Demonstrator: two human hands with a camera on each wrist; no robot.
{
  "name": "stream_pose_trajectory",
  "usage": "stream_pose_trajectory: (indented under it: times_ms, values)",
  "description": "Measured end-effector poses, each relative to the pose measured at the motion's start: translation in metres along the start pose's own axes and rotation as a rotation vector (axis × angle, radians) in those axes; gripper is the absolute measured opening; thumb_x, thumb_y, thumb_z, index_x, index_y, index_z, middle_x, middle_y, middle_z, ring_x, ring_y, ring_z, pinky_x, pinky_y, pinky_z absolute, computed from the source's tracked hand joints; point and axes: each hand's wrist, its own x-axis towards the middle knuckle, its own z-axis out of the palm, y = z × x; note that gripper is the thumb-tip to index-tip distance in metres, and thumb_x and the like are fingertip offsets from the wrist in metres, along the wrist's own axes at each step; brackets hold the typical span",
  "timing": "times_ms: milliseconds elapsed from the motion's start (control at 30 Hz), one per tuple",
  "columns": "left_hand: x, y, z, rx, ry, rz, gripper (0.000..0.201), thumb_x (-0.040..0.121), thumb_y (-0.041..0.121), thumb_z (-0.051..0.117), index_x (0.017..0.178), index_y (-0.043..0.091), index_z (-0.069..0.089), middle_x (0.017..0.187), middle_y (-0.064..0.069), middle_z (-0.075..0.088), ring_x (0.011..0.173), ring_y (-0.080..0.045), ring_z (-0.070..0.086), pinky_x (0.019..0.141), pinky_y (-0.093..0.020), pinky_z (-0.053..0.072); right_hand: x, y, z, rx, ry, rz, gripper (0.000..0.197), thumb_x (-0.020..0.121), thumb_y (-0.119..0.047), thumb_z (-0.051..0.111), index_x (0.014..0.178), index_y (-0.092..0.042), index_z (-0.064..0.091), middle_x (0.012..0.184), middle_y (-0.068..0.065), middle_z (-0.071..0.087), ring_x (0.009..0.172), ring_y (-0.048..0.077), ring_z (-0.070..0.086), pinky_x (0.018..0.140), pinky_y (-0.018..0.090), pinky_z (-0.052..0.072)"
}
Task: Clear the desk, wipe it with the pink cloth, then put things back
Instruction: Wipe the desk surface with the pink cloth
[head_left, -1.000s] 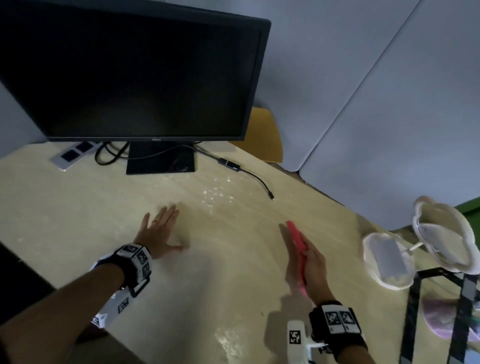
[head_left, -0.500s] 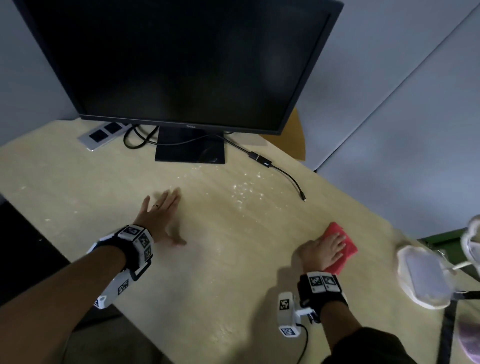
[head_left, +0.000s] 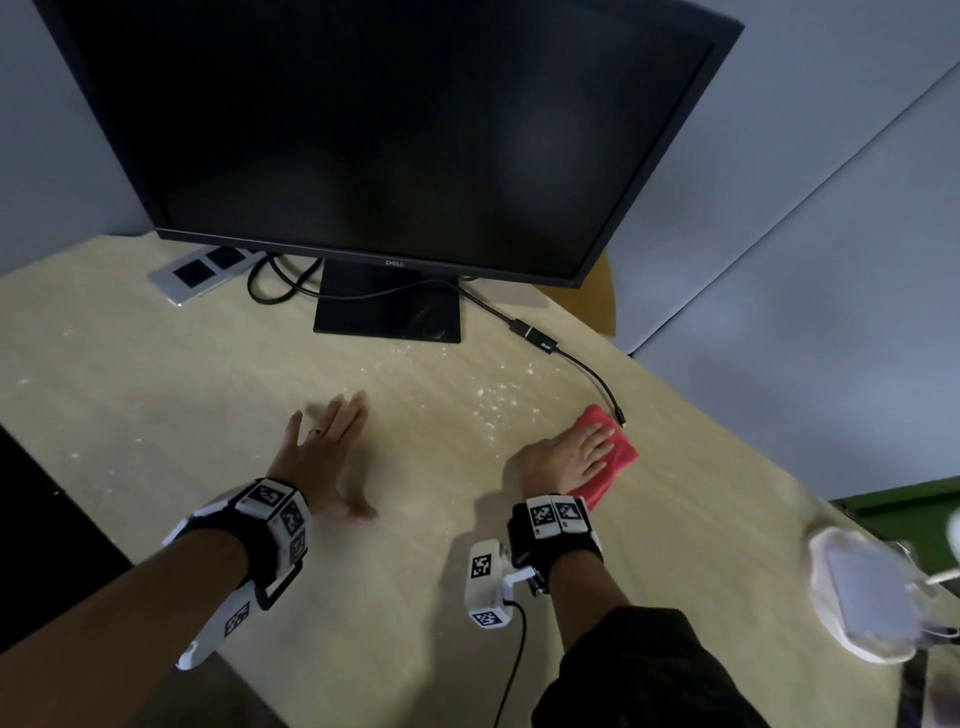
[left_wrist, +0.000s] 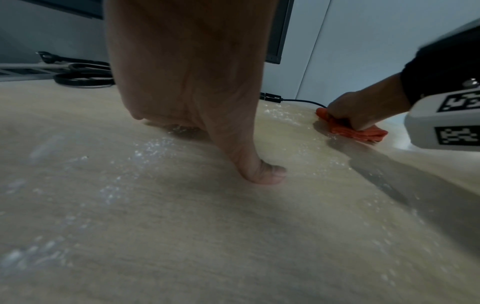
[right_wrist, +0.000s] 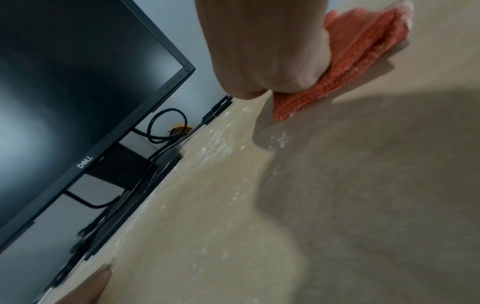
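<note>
Left hand (head_left: 326, 453) lies flat, fingers straight, on the pale wood-grain desk (head_left: 156, 395), evidently bracing the body. Farther right, the right hand (head_left: 569, 453) presses the folded pink cloth (head_left: 613, 457) down with extended fingers, poised for wiping. White crumbs (head_left: 488, 402) lie beyond, before the black monitor (head_left: 384, 135).

Dim, cool lighting throughout. Soft shadows are cast on the desk (head_left: 156, 395) beneath both arms. Faint reflections are seen on the dark monitor (head_left: 395, 130) screen. Motion blur affects the white container (head_left: 862, 592) at the head view's right edge; wide-angle curvature is evident.
</note>
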Motion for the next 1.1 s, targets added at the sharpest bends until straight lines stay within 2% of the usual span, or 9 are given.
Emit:
stream_pose_trajectory:
  times_ms: [233,400,567,700,767,833,933,1033,1100]
  values:
    - [0.001,0.001,0.002,0.031,0.027,-0.002,0.134,0.064,0.073,0.062,0.148,0.011,-0.022,0.155,-0.001,-0.030,0.147,-0.021,-0.017,0.119,-0.049,0.001,0.014,-0.038,0.014,-0.006,-0.042,-0.021,0.069,0.094,-0.004,0.040,0.148,-0.003,-0.004,0.158,0.012,-0.008,0.146,0.028,-0.006,0.119,0.040,-0.002]
    - [0.002,-0.002,0.003,0.011,0.009,0.013,0.136,0.064,0.071,0.064,0.136,0.009,-0.034,0.148,-0.001,-0.039,0.147,-0.022,-0.019,0.118,-0.049,-0.002,0.026,-0.059,0.018,0.031,-0.085,-0.127,0.061,0.097,-0.008,0.031,0.149,-0.005,-0.002,0.158,0.011,-0.006,0.146,0.027,-0.006,0.119,0.040,-0.002]
    - [0.003,-0.002,0.004,0.029,0.001,0.005,0.135,0.064,0.071,0.063,0.130,0.009,-0.036,0.138,0.000,-0.044,0.147,-0.022,-0.018,0.118,-0.050,-0.003,0.031,-0.063,0.028,0.053,-0.142,-0.363,0.052,0.101,-0.018,0.025,0.149,-0.009,0.007,0.159,0.008,0.003,0.147,0.024,-0.001,0.118,0.037,-0.001]
    - [0.002,0.000,0.001,0.069,0.010,-0.007,0.134,0.063,0.073,0.062,0.130,0.009,-0.036,0.138,0.000,-0.043,0.147,-0.022,-0.017,0.118,-0.051,-0.002,0.025,-0.062,0.033,0.129,-0.218,-0.642,0.049,0.098,-0.008,0.031,0.146,-0.014,0.023,0.156,0.004,0.020,0.146,0.020,0.012,0.120,0.036,0.003]
    - [0.002,0.001,-0.001,0.075,-0.010,-0.014,0.134,0.064,0.072,0.061,0.130,0.009,-0.037,0.137,0.000,-0.044,0.147,-0.022,-0.018,0.118,-0.052,-0.001,0.022,-0.059,0.030,0.186,-0.316,-0.767,0.050,0.094,-0.001,0.035,0.143,-0.010,0.032,0.153,0.006,0.027,0.144,0.022,0.018,0.120,0.042,0.012]
    - [0.002,0.002,-0.002,0.087,-0.025,-0.013,0.134,0.065,0.072,0.061,0.132,0.007,-0.035,0.138,-0.001,-0.044,0.147,-0.023,-0.018,0.118,-0.052,0.000,0.018,-0.055,0.027,0.222,-0.371,-0.853,0.047,0.092,-0.005,0.032,0.139,-0.006,0.040,0.150,0.009,0.033,0.143,0.023,0.022,0.119,0.044,0.016]
    - [0.000,0.003,-0.004,0.087,-0.037,-0.020,0.134,0.065,0.072,0.061,0.144,0.007,-0.027,0.142,-0.002,-0.042,0.147,-0.023,-0.017,0.118,-0.053,0.001,0.006,-0.047,0.025,0.237,-0.432,-0.859,0.053,0.088,-0.021,0.024,0.133,-0.010,0.049,0.147,0.004,0.040,0.143,0.018,0.024,0.120,0.043,0.017]
    - [0.000,0.004,-0.005,0.079,-0.046,-0.026,0.134,0.065,0.071,0.063,0.146,0.008,-0.024,0.136,-0.001,-0.044,0.147,-0.022,-0.017,0.118,-0.052,0.001,-0.004,-0.037,0.023,0.431,-0.614,-0.794,0.041,0.093,-0.008,0.031,0.126,-0.012,0.055,0.140,0.002,0.047,0.138,0.014,0.033,0.119,0.040,0.020]
    - [0.001,0.004,-0.006,0.073,-0.046,-0.027,0.135,0.064,0.071,0.063,0.146,0.008,-0.024,0.137,-0.001,-0.044,0.147,-0.022,-0.017,0.118,-0.052,0.001,-0.004,-0.028,0.009,0.480,-0.704,-0.703,0.039,0.095,0.001,0.033,0.121,-0.012,0.059,0.135,0.000,0.050,0.128,0.013,0.043,0.113,0.033,0.028]
